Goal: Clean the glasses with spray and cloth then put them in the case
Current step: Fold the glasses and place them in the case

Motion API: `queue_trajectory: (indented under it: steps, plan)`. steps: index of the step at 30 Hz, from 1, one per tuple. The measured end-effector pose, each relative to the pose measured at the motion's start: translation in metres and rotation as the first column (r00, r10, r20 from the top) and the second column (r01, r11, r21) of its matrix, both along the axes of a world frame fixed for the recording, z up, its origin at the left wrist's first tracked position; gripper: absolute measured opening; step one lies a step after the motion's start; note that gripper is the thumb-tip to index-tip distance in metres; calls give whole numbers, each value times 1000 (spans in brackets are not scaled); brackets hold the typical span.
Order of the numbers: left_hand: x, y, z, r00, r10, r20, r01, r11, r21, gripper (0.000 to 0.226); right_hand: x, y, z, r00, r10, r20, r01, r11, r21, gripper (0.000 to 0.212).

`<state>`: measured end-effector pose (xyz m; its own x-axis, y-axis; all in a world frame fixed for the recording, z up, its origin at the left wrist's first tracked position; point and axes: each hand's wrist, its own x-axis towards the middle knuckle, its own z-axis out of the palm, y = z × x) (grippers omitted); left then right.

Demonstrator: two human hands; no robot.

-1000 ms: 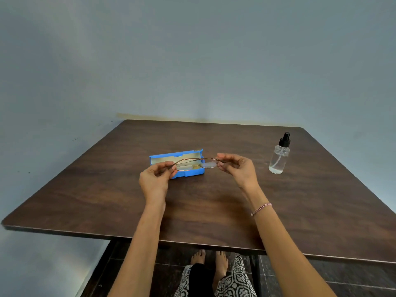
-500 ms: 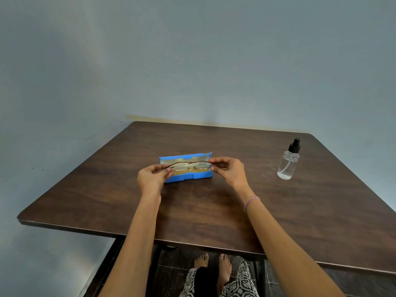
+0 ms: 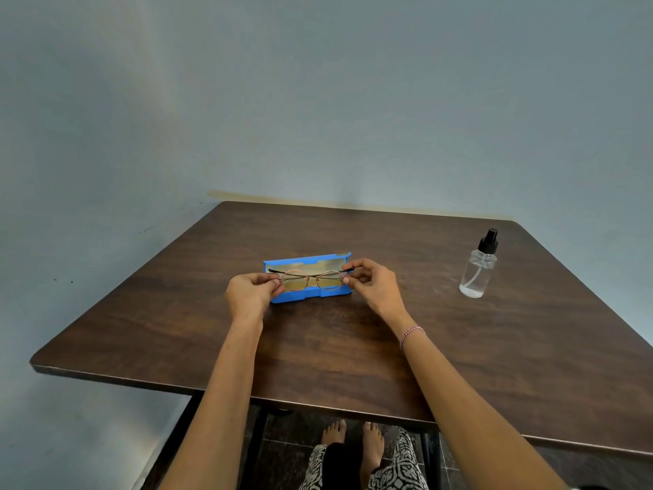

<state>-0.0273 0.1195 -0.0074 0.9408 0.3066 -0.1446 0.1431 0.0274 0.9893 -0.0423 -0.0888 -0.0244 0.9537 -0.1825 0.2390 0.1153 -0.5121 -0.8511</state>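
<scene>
Since a second ago, both my hands have drawn closer together and brought the glasses (image 3: 312, 279) from just in front of the case (image 3: 307, 295) to right over its open tray. The temples, which stood out then, are now folded across behind the lenses.

From the head view, my left hand (image 3: 249, 293) sits at the left end of the case, thumb and forefinger curled and pinching the left rim of the frame, the other fingers tucked under. My right hand (image 3: 374, 288) is at the right end of the case, thumb and forefinger pinching the right hinge, the remaining fingers loosely bent. Both forearms reach forward over the table (image 3: 318, 348) and angle inward toward the case; a pink bracelet (image 3: 411, 335) circles my right wrist. The glasses lie level along the case's length, lenses over its yellowish lining; whether they touch it I cannot tell. The spray bottle (image 3: 477, 274) stands upright well to the right of the case.
</scene>
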Motion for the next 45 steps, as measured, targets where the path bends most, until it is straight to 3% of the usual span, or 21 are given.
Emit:
queue_trajectory:
  steps: [9, 15, 21, 26, 31, 34, 38, 42, 45]
  plan:
    - [5, -2, -3, 1000, 23, -8, -22, 999, 43, 10, 5, 5, 7, 999, -26, 38, 22, 995, 96, 21]
    - [2, -5, 7, 998, 63, 1, -62, 980, -188, 16, 8, 6, 10, 1000, -4, 0, 4, 989, 148, 18]
    - [8, -7, 4, 999, 45, -9, -45, 991, -127, 20, 11, 8, 11, 999, -6, -49, 16, 978, 206, 20]
    - [7, -7, 8, 999, 54, 8, -52, 989, -136, 14, 13, 10, 13, 999, -34, -31, 37, 992, 122, 21]
    - [12, 0, 6, 998, 3, 60, -6, 999, 47, 19, 12, 8, 17, 999, -36, -11, 37, 996, 82, 20]
    - [11, 5, 5, 994, -65, 88, 52, 988, 145, 3, 11, 7, 19, 998, -57, -8, 58, 997, 55, 21]
    - [11, 8, -3, 989, -138, 48, 118, 948, 295, 10, 14, 9, 16, 995, -92, 29, 95, 990, -106, 29]
    - [3, 4, 6, 992, -106, 62, 34, 723, 690, 21, 12, 11, 15, 987, -146, 60, 157, 937, -311, 28]
    - [0, 1, 9, 987, -110, 117, -30, 587, 809, 19, 10, 9, 13, 979, -192, 66, 202, 901, -385, 29]
